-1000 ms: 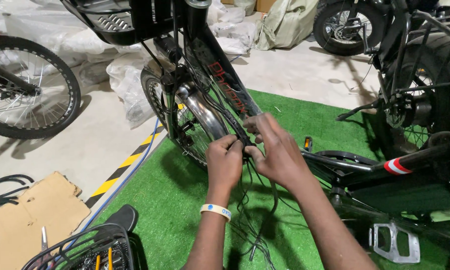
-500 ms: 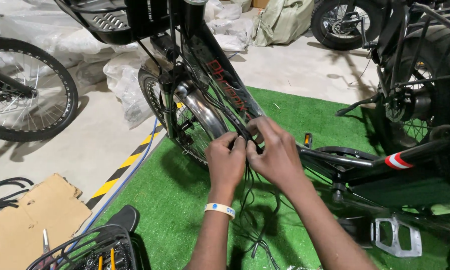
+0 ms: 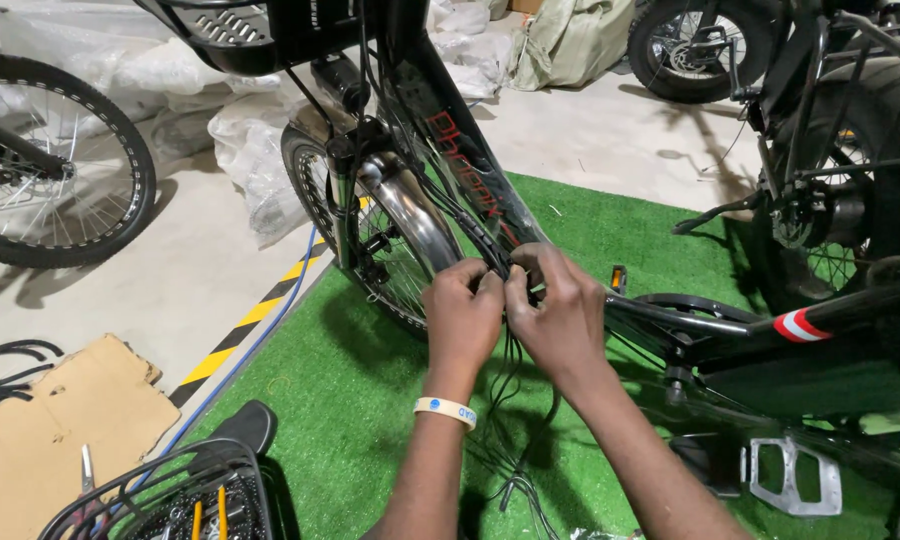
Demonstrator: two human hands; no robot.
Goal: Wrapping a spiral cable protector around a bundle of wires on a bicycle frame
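Head view | left hand (image 3: 462, 318) and right hand (image 3: 560, 312) both pinched shut on thin black cables (image 3: 511, 352) | cables dangle beside glossy black bicycle frame (image 3: 470, 180), above bristly green turf (image 3: 350, 360) | curved chrome fender (image 3: 410, 215) adjacent

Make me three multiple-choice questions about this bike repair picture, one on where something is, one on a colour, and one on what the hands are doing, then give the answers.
1. Where is the cardboard sheet?
A. lower left on the concrete floor
B. on the bicycle frame
C. hanging on a wall

2. What colour is the mat under the bicycle frame?
A. blue
B. green
C. red

3. What are the two hands doing?
A. resting flat on the mat
B. holding a wheel
C. pinching black cables at the frame

Answers: 1 A, the sheet lies flat by the wire basket. 2 B, it looks like green turf. 3 C, the left hand and right hand meet with fingers closed on the cables.
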